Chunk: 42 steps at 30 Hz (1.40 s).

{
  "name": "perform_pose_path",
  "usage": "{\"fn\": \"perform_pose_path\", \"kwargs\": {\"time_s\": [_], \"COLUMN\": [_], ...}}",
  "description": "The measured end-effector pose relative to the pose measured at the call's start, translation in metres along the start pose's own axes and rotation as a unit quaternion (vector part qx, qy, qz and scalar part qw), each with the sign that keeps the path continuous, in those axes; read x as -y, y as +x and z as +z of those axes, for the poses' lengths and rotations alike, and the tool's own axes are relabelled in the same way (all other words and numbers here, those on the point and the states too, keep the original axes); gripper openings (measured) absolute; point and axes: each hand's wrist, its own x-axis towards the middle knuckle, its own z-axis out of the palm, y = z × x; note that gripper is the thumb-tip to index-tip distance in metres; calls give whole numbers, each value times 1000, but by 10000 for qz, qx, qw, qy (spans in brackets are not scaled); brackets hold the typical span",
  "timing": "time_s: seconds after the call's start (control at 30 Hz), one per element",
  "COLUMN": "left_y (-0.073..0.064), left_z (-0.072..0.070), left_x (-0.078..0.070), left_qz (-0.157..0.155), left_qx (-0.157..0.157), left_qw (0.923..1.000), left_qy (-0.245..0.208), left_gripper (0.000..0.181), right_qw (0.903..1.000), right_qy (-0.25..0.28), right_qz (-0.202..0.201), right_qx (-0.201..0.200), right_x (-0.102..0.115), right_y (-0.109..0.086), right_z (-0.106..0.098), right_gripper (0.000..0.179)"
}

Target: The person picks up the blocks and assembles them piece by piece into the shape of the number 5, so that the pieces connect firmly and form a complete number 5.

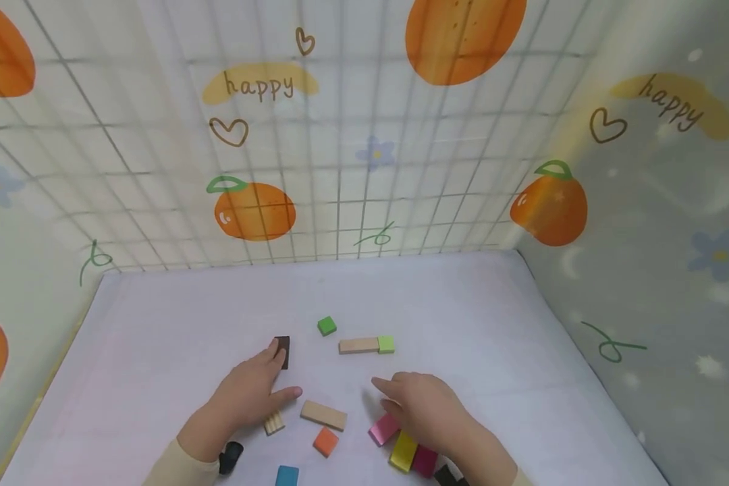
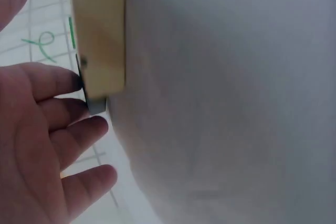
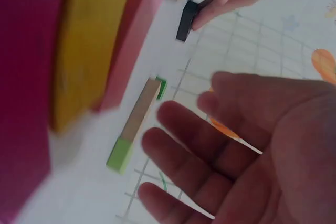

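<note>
Blue block (image 1: 287, 476) lies at the near side, an orange block (image 1: 325, 442) and a plank (image 1: 324, 415) past it. The left hand (image 1: 249, 391), fingers stretched and thumb wide, touches a dark block (image 1: 284, 352) with its fingertips, while the right hand (image 1: 428, 412) is close to a pink block (image 1: 384, 429) and a yellow block (image 1: 403, 451), its loosely bent, unladen fingers seen palm-side only in the right wrist view. Farther on, a lime block (image 1: 386, 345) meets a second plank (image 1: 358, 346) near a green block (image 1: 327, 326), and the white table (image 1: 449, 290) gives room up to its back edge, where a curtain (image 1: 431, 128) reads "happy" at back and right
</note>
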Motion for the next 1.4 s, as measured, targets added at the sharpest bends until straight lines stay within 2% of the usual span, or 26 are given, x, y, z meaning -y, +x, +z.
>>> {"fn": "perform_pose_path", "kwargs": {"time_s": [0.1,0.23,0.33,0.43,0.5,0.6,0.7,0.77,0.97,1.07,1.2,1.4], "left_y": [-4,-6,-10,-18,-23,-27,-27,-26,-22,-20,-17,-11], "left_z": [4,4,-2,-9,-11,-4,7,12,16,16,16,20], "left_x": [-6,-17,-20,-21,-23,-28,-33,-37,-47,-48,-48,-50], "left_qz": [27,87,137,200,279,311,327,365,578,517,447,523], "left_qx": [4,211,59,-190,-234,-60,39,82,215,222,161,158], "left_qw": [9999,9990,9985,9980,9978,9982,9988,9985,9964,9967,9970,9975], "left_qy": [-99,-387,-535,-572,-545,-503,-369,-405,-583,-590,-608,-458], "left_gripper": [89,86,77,64,58,54,57,61,74,79,84,85], "right_qw": [9998,9992,9985,9994,9996,9973,9930,9919,9978,9986,9985,9977], "right_qy": [89,125,52,35,12,-182,-433,-475,-55,61,82,182], "right_qz": [-130,-390,-532,-315,-39,313,353,345,444,479,534,614], "right_qx": [114,26,-96,-167,-270,-636,-1044,-1128,-481,-205,39,209], "right_x": [4,9,10,10,8,3,-2,-3,-3,-3,-3,-4], "right_y": [-8,-15,-18,-21,-23,-25,-23,-20,-12,-10,-10,-10], "right_z": [7,13,14,14,14,15,18,21,27,30,32,36], "right_gripper": [44,44,44,48,57,71,78,79,81,80,80,82]}}
